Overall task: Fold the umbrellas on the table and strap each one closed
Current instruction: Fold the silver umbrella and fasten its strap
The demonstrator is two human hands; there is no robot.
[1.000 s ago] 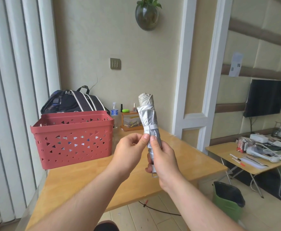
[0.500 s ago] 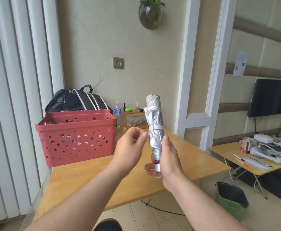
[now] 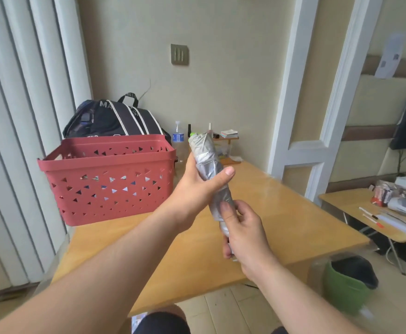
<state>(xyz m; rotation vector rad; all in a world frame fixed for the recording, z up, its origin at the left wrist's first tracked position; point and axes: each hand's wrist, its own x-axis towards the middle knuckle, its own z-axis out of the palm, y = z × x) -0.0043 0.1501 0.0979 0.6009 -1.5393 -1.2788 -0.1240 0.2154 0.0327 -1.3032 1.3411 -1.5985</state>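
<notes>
The right hand [image 3: 244,233] wraps the handle end of the one folded silver umbrella [image 3: 209,169], hiding the handle, while the left hand [image 3: 198,189] grips its middle, covering the strap, the umbrella tilted in the air above the wooden table [image 3: 293,213]. Farther back on the table stands one red basket [image 3: 108,179], its contents hard to make out through the holes, with a dark bag [image 3: 110,120] behind it.
</notes>
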